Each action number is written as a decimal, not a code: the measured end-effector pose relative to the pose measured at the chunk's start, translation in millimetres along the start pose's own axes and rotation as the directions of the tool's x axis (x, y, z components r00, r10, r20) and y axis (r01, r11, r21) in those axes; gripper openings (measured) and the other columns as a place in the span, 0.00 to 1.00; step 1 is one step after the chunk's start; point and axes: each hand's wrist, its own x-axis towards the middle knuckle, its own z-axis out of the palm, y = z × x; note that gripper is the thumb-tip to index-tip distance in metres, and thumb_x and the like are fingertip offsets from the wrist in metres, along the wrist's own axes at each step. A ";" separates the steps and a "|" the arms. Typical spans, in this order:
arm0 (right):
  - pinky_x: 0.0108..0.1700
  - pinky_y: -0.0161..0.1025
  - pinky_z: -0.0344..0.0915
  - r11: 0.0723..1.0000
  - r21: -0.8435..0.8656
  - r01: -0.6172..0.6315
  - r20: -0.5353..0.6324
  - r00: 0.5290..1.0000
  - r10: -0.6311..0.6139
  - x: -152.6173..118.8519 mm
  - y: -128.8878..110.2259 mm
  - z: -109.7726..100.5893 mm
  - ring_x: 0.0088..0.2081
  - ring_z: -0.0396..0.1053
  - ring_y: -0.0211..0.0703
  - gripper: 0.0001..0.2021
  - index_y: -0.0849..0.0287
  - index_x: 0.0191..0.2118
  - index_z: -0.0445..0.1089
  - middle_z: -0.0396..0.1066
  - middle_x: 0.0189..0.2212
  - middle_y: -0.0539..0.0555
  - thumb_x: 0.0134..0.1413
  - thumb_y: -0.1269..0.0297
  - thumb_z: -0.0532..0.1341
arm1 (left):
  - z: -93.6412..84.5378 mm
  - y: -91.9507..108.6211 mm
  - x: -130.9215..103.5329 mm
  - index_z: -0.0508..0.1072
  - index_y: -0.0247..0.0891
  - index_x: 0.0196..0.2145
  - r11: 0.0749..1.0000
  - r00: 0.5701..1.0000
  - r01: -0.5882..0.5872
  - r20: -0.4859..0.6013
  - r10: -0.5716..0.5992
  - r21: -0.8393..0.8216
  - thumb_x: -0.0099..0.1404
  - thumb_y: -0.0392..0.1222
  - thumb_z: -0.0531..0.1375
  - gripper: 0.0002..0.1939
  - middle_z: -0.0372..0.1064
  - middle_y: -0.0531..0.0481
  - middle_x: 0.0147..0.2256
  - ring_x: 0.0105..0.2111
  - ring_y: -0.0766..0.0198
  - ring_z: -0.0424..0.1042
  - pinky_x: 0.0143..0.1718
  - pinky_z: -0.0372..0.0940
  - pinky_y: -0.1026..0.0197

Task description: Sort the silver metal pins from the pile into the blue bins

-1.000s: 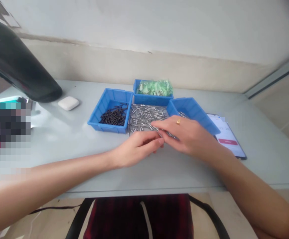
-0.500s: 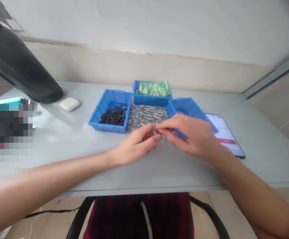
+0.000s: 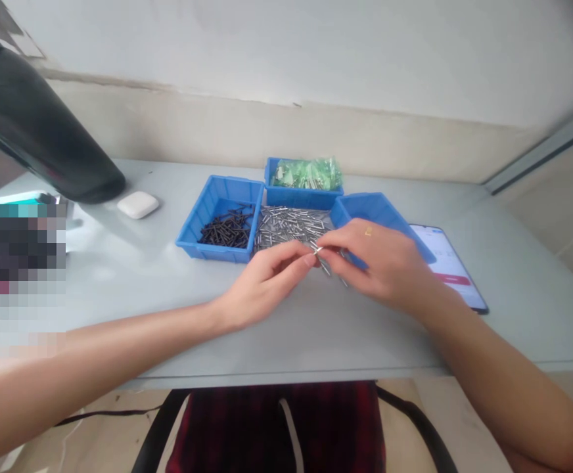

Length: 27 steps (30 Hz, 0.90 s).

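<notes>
My left hand (image 3: 267, 282) and my right hand (image 3: 378, 266) meet fingertip to fingertip in front of a pile of silver metal pins (image 3: 291, 225). Both pinch a small shiny metal piece (image 3: 317, 251) between them. A blue bin (image 3: 183, 244) with dark screws (image 3: 226, 230) stands left of the pile. Behind the pile, another blue bin (image 3: 303, 198) holds a green plastic bag (image 3: 309, 174) with metal parts. My right hand partly covers a third blue bin (image 3: 375, 209), so its contents are mostly hidden.
On the right lies a lit phone (image 3: 451, 266). A white case (image 3: 137, 205) and a large dark bottle (image 3: 54, 131) are at the left of the grey table (image 3: 276, 348). The wall rises behind the bins.
The fingers have shifted slightly, and the shiny piece between the fingertips now shows more clearly. The left fingers are pressed closer together, and more pins show beneath the right hand.
</notes>
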 end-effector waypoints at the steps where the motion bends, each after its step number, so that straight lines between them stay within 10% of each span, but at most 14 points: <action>1: 0.38 0.38 0.63 1.000 -0.005 0.007 -0.004 1.000 -0.007 -0.2 0.4 0.4 0.37 0.71 0.43 0.11 0.54 0.44 0.69 0.74 0.34 0.53 0.64 0.63 0.50 | 0.2 -0.4 0.0 0.69 0.35 0.33 1.000 1.000 -0.002 -0.014 0.002 -0.011 0.69 0.50 0.51 0.16 0.58 0.56 0.21 0.22 0.71 0.57 0.24 0.54 0.67; 27: 0.33 0.35 0.61 0.994 -0.030 0.102 -0.077 0.992 -0.104 1.2 1.2 1.9 0.31 0.70 0.38 0.08 0.57 0.35 0.69 0.74 0.28 0.50 0.62 0.65 0.54 | 3.4 -2.7 1.4 0.70 0.35 0.38 0.984 0.996 -0.015 -0.086 0.000 -0.176 0.65 0.48 0.59 0.12 0.59 0.57 0.20 0.19 0.73 0.57 0.19 0.53 0.69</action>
